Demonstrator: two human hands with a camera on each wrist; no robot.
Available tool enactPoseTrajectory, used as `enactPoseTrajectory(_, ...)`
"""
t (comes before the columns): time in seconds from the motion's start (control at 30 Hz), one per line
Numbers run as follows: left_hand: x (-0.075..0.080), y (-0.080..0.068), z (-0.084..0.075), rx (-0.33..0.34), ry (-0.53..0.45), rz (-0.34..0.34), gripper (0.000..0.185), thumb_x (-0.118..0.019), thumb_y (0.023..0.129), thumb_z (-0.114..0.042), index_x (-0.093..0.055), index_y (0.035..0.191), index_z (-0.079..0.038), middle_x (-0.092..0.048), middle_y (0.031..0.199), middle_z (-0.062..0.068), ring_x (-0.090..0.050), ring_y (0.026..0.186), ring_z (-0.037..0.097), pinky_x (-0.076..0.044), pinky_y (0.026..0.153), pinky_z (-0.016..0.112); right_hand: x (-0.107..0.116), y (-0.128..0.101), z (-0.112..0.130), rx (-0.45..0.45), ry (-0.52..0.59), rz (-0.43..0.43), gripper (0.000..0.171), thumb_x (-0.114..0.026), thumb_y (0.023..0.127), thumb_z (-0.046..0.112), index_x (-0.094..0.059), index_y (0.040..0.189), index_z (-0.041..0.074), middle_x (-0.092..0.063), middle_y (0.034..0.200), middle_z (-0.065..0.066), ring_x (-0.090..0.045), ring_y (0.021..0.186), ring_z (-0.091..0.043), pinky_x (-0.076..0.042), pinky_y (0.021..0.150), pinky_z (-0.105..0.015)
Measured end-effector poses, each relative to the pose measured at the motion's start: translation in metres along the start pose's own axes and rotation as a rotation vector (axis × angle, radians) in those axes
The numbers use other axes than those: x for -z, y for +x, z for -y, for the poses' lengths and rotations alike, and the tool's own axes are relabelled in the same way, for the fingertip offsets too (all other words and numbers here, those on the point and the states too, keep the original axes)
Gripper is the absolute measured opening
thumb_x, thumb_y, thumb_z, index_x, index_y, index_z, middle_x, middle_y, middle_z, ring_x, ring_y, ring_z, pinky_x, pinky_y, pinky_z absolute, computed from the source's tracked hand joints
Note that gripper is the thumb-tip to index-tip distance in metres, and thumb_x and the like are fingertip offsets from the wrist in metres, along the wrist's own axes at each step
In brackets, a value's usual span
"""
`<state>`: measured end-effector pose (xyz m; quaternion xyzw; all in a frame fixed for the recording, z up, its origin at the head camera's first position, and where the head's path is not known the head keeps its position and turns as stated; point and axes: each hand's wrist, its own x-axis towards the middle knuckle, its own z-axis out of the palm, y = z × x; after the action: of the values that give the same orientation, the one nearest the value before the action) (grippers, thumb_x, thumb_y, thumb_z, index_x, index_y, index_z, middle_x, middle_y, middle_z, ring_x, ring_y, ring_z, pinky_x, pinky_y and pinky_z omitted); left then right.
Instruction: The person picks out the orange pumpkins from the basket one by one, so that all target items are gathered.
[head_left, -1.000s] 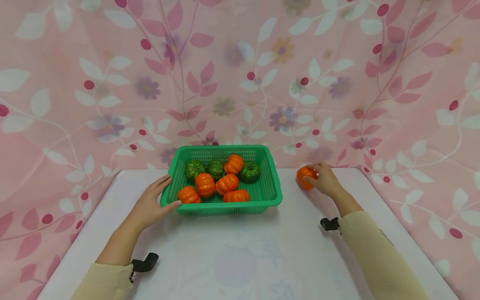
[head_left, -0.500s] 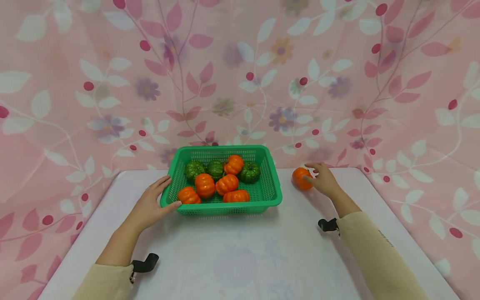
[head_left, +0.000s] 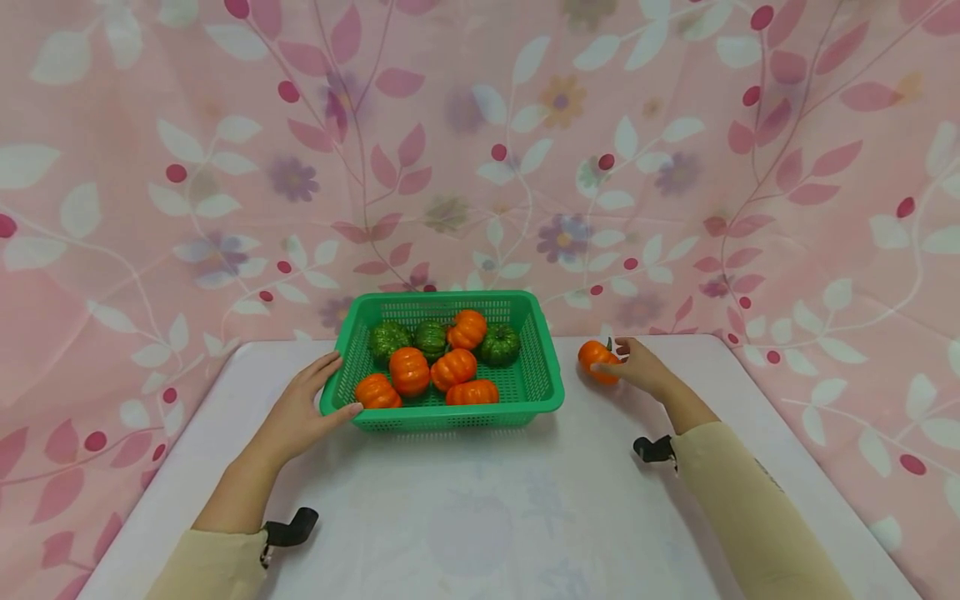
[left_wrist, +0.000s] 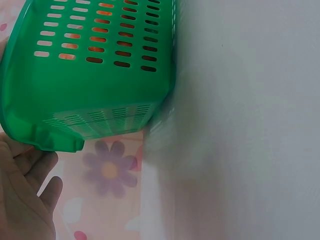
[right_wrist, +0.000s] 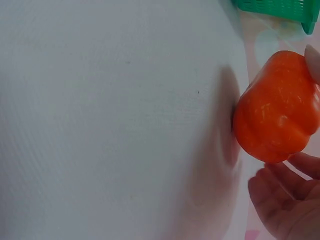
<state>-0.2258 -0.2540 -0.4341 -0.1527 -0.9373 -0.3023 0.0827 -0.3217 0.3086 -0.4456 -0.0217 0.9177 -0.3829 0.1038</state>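
Note:
In the head view my left hand rests at the left end of a green plastic basket. Its fingers lie along the side rim and the thumb touches the front corner; the left wrist view shows fairly straight fingers against the rim. Right of the basket, my right hand holds a small glossy orange pumpkin, thumb in front and fingers behind, with its dark stem pointing up. The right wrist view shows that pumpkin close over the table, between thumb and fingertips.
Inside the basket lie several orange pumpkins and green pumpkins. A white cloth covers the table. A pink floral curtain hangs directly behind and at both sides. Black wrist cameras stick out from the sleeves.
The orange pumpkin has moved left toward the basket and turned so its stem shows. My right hand loosened, shifted left with it and closed round it again. Left hand and basket stay put.

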Motion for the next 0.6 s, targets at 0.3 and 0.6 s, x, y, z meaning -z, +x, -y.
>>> enactPoseTrajectory(0.3,0.0,0.0,0.0,-0.006,-0.006,0.0,0.087,-0.073,0.089,-0.047,-0.038,0.152,0.001,-0.029,0.161,0.017,-0.026,0.144,0.047,-0.025,0.109,0.071,-0.005,0.0,0.001,-0.026,-0.016,0.007,0.09,-0.075,0.086,0.05,-0.037,0.147,-0.003,-0.045,0.141,-0.026,-0.043,0.127,-0.042,-0.039,0.107,-0.06)
enactPoseTrajectory(0.6,0.0,-0.001,-0.001,-0.006,-0.002,-0.009,0.087,-0.073,0.089,-0.047,-0.039,0.152,0.001,-0.03,0.16,0.017,-0.027,0.143,0.047,-0.025,0.109,0.071,-0.006,0.013,0.0,0.025,0.012,-0.083,0.093,-0.081,0.084,0.04,-0.031,0.15,-0.002,-0.04,0.144,-0.025,-0.041,0.129,-0.042,-0.039,0.109,-0.059)
